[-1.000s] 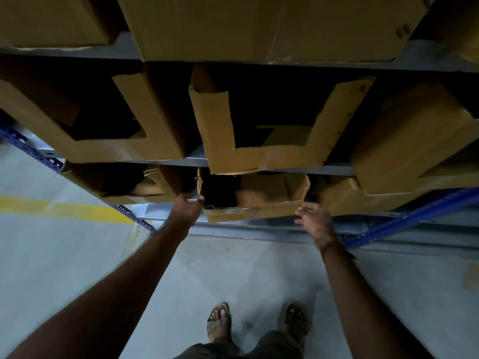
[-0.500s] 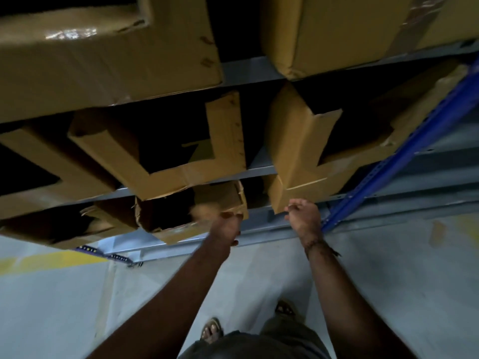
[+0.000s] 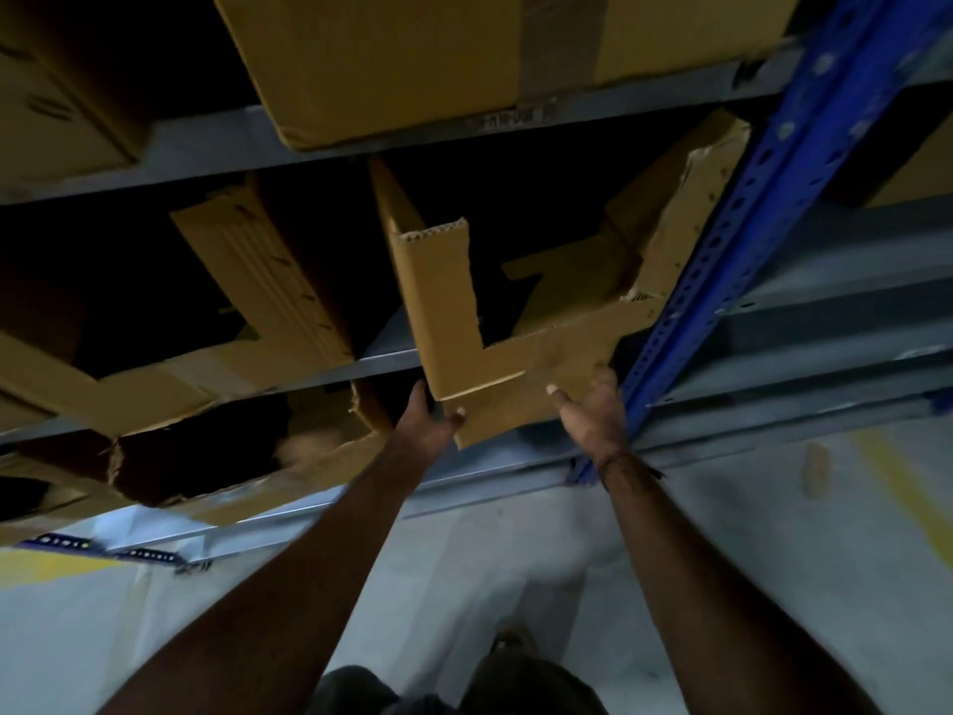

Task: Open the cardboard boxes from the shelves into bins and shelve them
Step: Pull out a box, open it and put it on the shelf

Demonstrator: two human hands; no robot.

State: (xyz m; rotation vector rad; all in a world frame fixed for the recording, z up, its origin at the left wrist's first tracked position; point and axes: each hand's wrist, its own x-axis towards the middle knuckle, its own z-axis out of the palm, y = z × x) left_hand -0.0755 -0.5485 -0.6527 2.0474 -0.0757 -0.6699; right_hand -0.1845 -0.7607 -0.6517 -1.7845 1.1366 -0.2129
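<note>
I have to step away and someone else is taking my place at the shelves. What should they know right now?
Left hand grips the bottom left corner of the cut-open bin on the middle shelf. Right hand, fingers straight, presses its lower front, beside the blue upright.
Done: several boxes on the middle and lower shelves are already cut into bins.
Left: seat this bin; the taped box above remains closed.
</note>
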